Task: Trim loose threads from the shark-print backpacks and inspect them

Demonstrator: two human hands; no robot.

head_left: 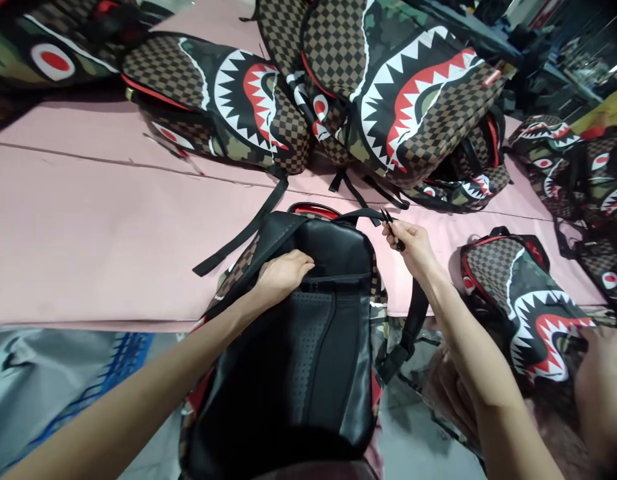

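A backpack (308,347) lies back side up in front of me, its black padded panel facing the camera. My left hand (283,272) presses on the upper part of that panel, fingers curled over the seam near the top. My right hand (411,241) is closed around a small black tool (391,223), like thread snips, held at the backpack's top handle strap (361,215). A loose black shoulder strap (248,230) trails to the upper left across the pink table (88,227).
Several shark-mouth backpacks (403,93) with brown checker and camouflage print are piled along the table's far side. Another such backpack (528,307) lies at my right. More are stacked at far right (588,173). A grey sheet (48,380) covers the near left.
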